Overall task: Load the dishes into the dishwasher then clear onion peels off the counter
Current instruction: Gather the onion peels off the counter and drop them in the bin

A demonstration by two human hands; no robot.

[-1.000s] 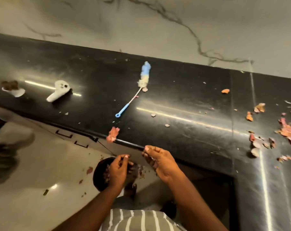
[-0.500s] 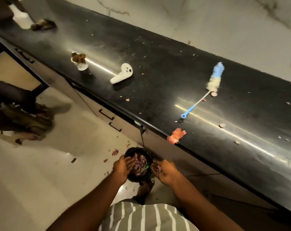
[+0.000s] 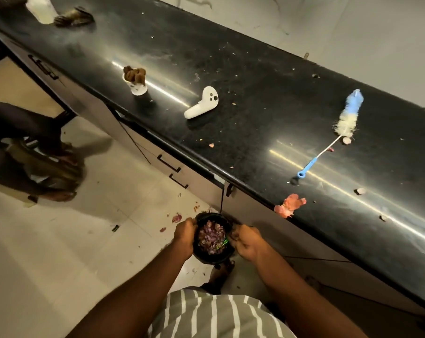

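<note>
Black bench (image 3: 255, 98) strewn with onion peels (image 3: 290, 205), up and right of the fingers. Below its edge, a dark bowl (image 3: 212, 237) of peels is gripped between left hand (image 3: 185, 236) and right hand (image 3: 246, 241).

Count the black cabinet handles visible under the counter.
4. One handle sits far left under the counter; two more, an upper and a lower, are stacked mid-run; a fourth hangs above the bowl. Others further right may be hidden.
</note>
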